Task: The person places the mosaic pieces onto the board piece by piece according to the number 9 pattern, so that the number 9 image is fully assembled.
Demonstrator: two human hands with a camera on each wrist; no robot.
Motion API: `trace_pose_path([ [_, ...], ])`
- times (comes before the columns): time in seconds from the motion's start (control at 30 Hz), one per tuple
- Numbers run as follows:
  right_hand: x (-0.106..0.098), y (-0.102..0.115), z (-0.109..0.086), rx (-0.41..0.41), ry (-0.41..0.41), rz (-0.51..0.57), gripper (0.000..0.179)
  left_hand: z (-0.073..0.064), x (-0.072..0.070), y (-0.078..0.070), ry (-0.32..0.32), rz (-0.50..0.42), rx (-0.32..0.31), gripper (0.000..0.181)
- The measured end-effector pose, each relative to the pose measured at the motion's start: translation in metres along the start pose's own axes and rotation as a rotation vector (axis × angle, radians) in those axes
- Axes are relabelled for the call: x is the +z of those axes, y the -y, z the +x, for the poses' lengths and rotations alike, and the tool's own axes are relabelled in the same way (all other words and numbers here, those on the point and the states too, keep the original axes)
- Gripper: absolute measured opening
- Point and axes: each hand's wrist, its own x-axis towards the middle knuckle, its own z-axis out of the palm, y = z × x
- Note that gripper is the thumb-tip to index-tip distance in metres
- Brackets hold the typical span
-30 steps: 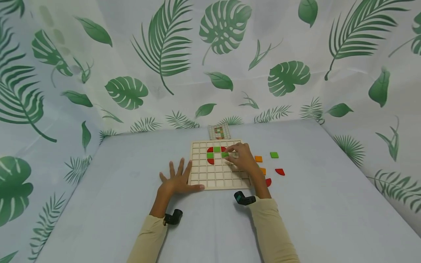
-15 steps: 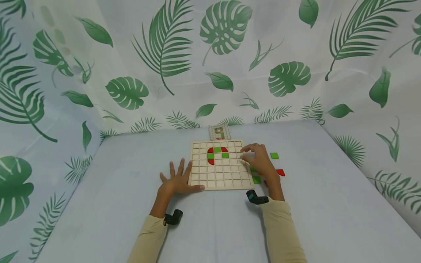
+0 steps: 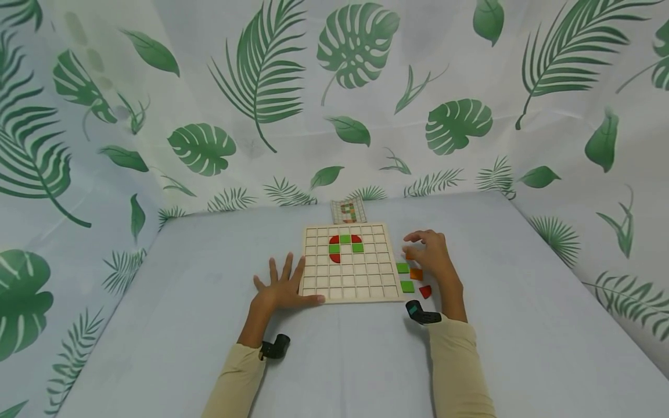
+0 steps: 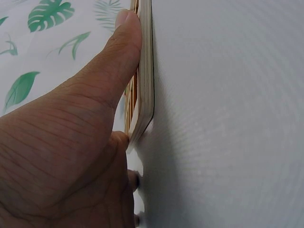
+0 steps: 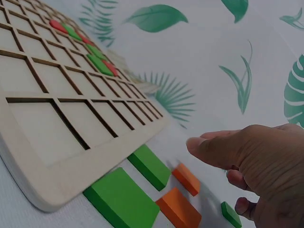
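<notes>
A wooden grid board [image 3: 369,283] lies on the table, with several red quarter-round pieces [image 3: 335,259] and green square tiles [image 3: 358,248] set in its upper cells. My left hand [image 3: 282,292] rests at the board's lower left corner, fingers spread. In the left wrist view its thumb [image 4: 121,57] lies along the board's edge. Off the board's right side, my right hand [image 3: 434,253] hovers with bent fingers and thumb apart, holding nothing. An orange tile [image 3: 410,256] shows partly beneath its fingertips; the right wrist view shows two orange tiles [image 5: 179,209] near the hand.
Loose green tiles [image 3: 407,287], another orange tile [image 3: 416,274] and a red piece [image 3: 425,291] lie right of the board. One green tile [image 5: 231,214] sits beyond, under the right hand. A patterned card [image 3: 349,211] stands behind the board. Leaf-print cloth surrounds the table.
My right hand has let go of a green tile in the board's grid and moved right, off the board, to the loose pieces. The left hand has stayed in place.
</notes>
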Motion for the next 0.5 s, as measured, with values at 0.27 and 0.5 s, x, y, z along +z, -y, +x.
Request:
trace_pose_path([
  [0.27, -0.0030, -0.0047, -0.0047, 0.111, -0.096, -0.026, 0.026, 0.0004, 0.0014, 0.0010, -0.003, -0.001, 0.003, 0.109],
  [0.5, -0.0084, -0.0097, -0.0098, 0.211, -0.206, -0.042, 0.031, 0.0015, 0.0020, 0.0018, -0.004, -0.007, 0.004, 0.110],
])
